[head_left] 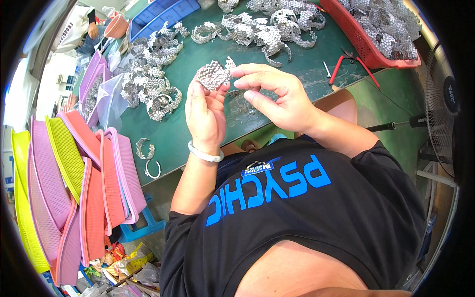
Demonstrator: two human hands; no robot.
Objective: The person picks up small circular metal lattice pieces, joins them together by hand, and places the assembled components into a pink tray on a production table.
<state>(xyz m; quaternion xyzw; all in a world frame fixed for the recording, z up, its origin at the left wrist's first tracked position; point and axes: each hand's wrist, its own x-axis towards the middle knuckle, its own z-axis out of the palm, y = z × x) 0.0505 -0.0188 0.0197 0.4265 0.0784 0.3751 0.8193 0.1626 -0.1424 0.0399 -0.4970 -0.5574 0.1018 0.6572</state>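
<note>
My left hand, with a pale bangle at its wrist, is closed on a silver honeycomb-textured cuff bracelet. The fingers support the cuff from below and the thumb lies at its left side. Close by on the right, my right hand has its fingers stretched and apart. Its fingertips are at the cuff's right edge; whether they touch it I cannot tell. Several similar silver cuffs lie on the green table beyond my hands, and more cuffs are heaped to the left.
A red basket of silver pieces stands far right, near red-handled pliers. Stacked plastic baskets lean at the left by a blue stool. A blue bin is at the back; a fan stands right. Another person is far left.
</note>
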